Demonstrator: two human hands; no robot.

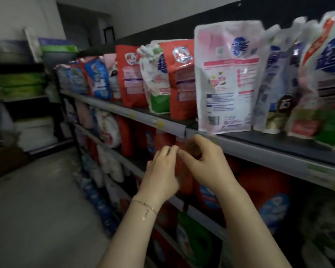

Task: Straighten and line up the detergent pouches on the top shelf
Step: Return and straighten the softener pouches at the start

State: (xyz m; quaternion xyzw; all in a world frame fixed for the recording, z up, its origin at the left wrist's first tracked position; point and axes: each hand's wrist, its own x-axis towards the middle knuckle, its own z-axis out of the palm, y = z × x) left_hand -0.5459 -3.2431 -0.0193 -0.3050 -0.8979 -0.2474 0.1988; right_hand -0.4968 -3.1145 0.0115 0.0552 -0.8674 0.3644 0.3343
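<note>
Head view | left hand [161,169] and right hand [203,161] hold nothing, fingers loosely curled, tips almost meeting | pink pouch [226,78] stands just above the fingers at the shelf edge [259,151], red pouch [179,78] up-left of them, leaning | hands free, I judge, to reach up next

A: How does the top shelf [143,118] look?
B: Uneven row, all upright. The pink-white pouch [226,78] stands at the front edge. The white-green pouch [155,82] leans between the left red pouch [131,76] and the right red pouch [180,80].
</note>
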